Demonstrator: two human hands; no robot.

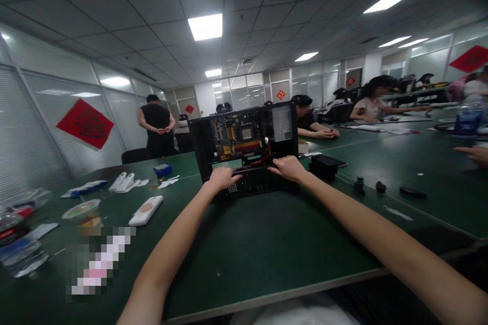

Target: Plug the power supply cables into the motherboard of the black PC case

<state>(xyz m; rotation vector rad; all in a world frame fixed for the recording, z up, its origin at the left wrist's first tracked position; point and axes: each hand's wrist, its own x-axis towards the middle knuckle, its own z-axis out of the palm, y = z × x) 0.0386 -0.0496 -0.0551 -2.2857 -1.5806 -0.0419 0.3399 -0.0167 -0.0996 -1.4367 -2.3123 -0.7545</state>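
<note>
A black computer case (208, 144) stands on the green table in front of me, its open side facing me. Inside are a motherboard (229, 132) with a square processor in its middle and a silver power supply (281, 123) at the upper right. Loose cables (267, 155) hang below the power supply. My left hand (223, 179) is closed around the case's near edge on the left, thumb along the top. On the right of that same edge, my right hand (288, 167) grips it too. The fingers of both hands are mostly hidden behind the edge.
To the left lie a white phone (146, 210), a plastic cup (82, 213), a water bottle (21, 244) and a blue packet (162, 170). A black box (324, 166) and small black parts (359, 186) lie to the right. Several people sit or stand beyond the green table (282, 244).
</note>
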